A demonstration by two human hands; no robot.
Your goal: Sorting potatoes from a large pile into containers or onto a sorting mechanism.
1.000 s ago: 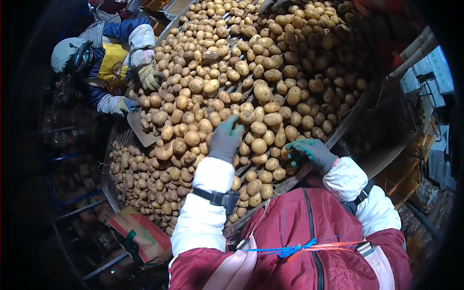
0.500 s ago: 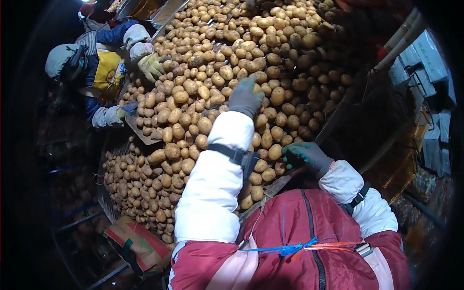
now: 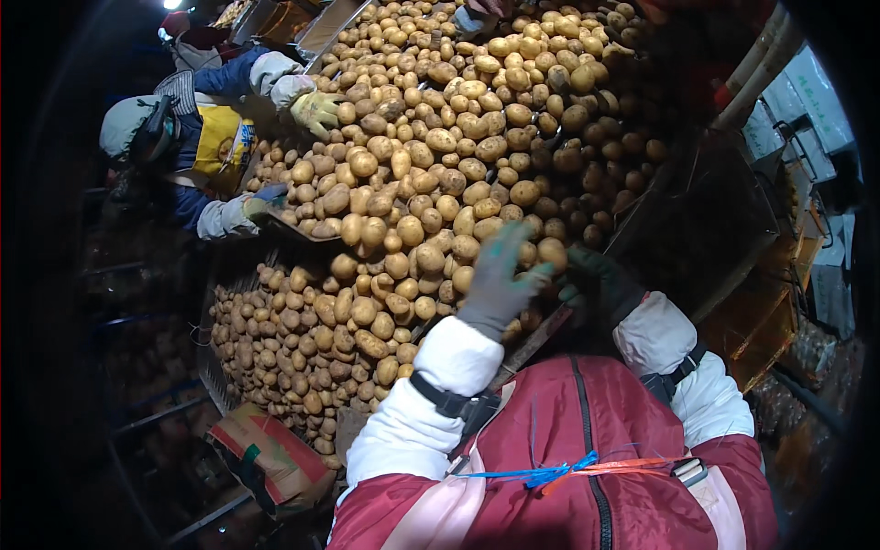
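My left hand [image 3: 504, 282], in a grey glove with green fingertips, is over the near edge of a large heap of potatoes [image 3: 440, 142]. Its fingers are spread and nothing is gripped in them. A single potato [image 3: 552, 252] lies between its fingertips and my right hand [image 3: 600, 284]. That hand, in a dark glove with green fingers, is in shadow at the heap's near right edge. Its fingers look apart and slightly curved, with no potato visibly held.
Across to the left, a co-worker's yellow-gloved hand [image 3: 316, 112] rests on the potatoes; their other hand [image 3: 261, 209] is by a flat plate's edge. Smaller potatoes [image 3: 293, 353] fill a lower slatted chute. A cardboard box [image 3: 270, 454] stands lower left, pale packages [image 3: 807, 101] at right.
My left hand has drawn back toward me and to the right, beside my right hand. Potatoes have shifted along the near edge. The co-worker's gloved hands have moved slightly right.
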